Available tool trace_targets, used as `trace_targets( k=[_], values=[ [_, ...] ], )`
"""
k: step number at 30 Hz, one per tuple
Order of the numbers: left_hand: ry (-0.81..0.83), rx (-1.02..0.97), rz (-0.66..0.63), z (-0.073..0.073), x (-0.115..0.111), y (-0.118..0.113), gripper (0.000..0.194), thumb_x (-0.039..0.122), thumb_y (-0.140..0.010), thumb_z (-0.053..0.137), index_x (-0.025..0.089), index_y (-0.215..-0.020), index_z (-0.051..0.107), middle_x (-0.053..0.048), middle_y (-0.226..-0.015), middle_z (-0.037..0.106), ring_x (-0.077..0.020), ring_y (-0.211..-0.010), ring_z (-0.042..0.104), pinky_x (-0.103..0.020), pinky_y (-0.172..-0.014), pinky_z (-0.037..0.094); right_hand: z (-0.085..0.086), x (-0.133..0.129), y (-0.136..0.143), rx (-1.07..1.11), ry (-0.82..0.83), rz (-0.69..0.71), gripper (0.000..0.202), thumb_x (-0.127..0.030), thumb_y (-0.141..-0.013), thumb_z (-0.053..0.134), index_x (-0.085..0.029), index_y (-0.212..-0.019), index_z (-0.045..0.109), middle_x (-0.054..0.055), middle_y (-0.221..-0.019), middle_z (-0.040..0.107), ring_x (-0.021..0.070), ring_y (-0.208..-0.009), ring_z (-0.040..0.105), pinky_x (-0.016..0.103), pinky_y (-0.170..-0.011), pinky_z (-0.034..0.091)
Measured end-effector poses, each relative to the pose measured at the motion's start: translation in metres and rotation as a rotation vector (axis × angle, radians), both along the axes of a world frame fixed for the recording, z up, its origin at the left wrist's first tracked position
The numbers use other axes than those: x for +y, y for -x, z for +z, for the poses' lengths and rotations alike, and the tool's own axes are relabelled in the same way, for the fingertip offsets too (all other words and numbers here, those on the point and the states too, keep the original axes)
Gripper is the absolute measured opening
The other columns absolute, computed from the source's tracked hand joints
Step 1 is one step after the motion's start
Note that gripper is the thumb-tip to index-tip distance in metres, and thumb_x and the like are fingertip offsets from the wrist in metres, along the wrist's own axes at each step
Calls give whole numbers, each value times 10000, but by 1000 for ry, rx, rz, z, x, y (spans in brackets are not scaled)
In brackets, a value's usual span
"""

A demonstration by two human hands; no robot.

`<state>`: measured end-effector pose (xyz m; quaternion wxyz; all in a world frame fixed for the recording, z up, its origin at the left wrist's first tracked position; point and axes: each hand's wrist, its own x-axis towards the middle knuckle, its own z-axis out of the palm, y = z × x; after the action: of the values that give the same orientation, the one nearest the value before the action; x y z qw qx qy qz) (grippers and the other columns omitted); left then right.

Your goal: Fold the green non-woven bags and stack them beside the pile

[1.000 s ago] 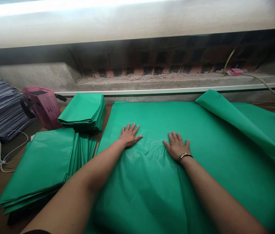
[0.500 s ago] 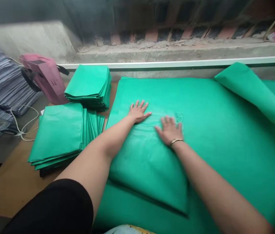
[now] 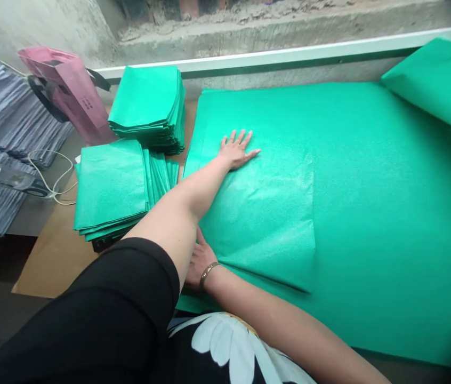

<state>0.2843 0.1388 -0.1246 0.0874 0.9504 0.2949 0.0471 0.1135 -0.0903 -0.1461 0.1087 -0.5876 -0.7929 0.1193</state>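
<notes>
My left hand [image 3: 237,151] lies flat with spread fingers on a folded green piece [image 3: 265,213]. This piece rests on large green sheets [image 3: 381,224] that cover much of the table. Below my left forearm, my right hand [image 3: 201,264] is at the lower left corner of the folded piece. A bracelet circles the right wrist. The right thumb shows, but the left arm hides most of the other fingers, so whether they hold the material is not visible.
Two stacks of folded green pieces, a back one [image 3: 145,98] and a front one [image 3: 111,184], stand at the left. Beyond them are a pink bag [image 3: 77,93], a white cord [image 3: 55,186] and piled grey-blue material [image 3: 5,106]. A ledge [image 3: 249,42] runs along the back.
My right hand has moved left and toward me, from the top of the folded piece to its lower left corner under my left arm. My left hand stays flat. The camera view has tilted down.
</notes>
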Motion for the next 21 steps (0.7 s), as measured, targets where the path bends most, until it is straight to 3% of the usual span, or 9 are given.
trace_targets(
  k=[2,6,8,10,12,13,15,18,21],
  values=[
    [3,-39,9,3,1,3,791,716,-832,144,270,-1466,-12,-5,-1548,19,-278,-1407,4,-488,-1125,59,-2,-24,-15,-25,1,-55,740,-593,-882,301,-168,-1470,154,52,-1521,87,239,-1388,-13,523,-1115,-13],
    [-59,-132,23,23,-10,8,734,610,-893,238,238,-1469,-22,-30,-1544,-72,-274,-1405,-57,-478,-1128,51,-6,-110,-91,-288,1,-494,774,-642,-860,309,-159,-1458,212,95,-1517,64,270,-1386,-27,581,-1076,-52],
    [-101,-125,-29,35,-38,14,704,542,-917,267,195,-1472,6,-51,-1542,-77,-289,-1397,-104,-506,-1120,-1,-9,-153,-119,-402,-6,-695,753,-603,-873,275,-129,-1455,205,111,-1515,71,266,-1388,-11,582,-1077,-27],
    [-105,-73,-158,39,-86,32,702,554,-908,306,206,-1472,76,-31,-1547,6,-283,-1399,-88,-501,-1126,13,-14,-182,-131,-451,-23,-802,743,-564,-881,238,-100,-1457,173,121,-1515,70,262,-1388,3,579,-1080,5],
    [-81,6,-390,33,-143,70,712,645,-845,385,313,-1447,198,57,-1527,155,-234,-1411,1,-419,-1146,96,-19,-193,-130,-450,-52,-828,749,-555,-881,210,-85,-1460,142,126,-1515,65,263,-1388,15,579,-1080,22],
    [-54,48,-644,26,-169,96,723,662,-825,411,331,-1439,220,70,-1522,170,-233,-1411,3,-410,-1150,79,-21,-194,-128,-439,-72,-829,755,-560,-880,197,-81,-1461,134,128,-1515,64,265,-1387,22,580,-1080,24],
    [-30,57,-860,9,-202,156,794,679,-812,417,285,-1456,171,39,-1527,142,-238,-1411,-9,-413,-1154,18,-23,-193,-126,-410,-123,-824,768,-580,-876,169,-84,-1462,141,130,-1513,78,270,-1386,43,580,-1080,28],
    [-2,64,-582,-11,-195,235,767,625,-878,328,229,-1471,43,-40,-1530,85,-254,-1410,20,-458,-1144,25,-24,-191,-136,-375,-220,-771,783,-634,-861,180,-129,-1458,208,122,-1503,147,277,-1380,99,575,-1084,49],
    [-18,80,-471,-14,-157,273,707,561,-914,314,214,-1471,49,-80,-1522,128,-253,-1404,98,-463,-1141,73,-22,-195,-165,-367,-291,-612,792,-686,-820,320,-215,-1453,245,89,-1488,220,281,-1364,174,565,-1089,73]
  ],
)
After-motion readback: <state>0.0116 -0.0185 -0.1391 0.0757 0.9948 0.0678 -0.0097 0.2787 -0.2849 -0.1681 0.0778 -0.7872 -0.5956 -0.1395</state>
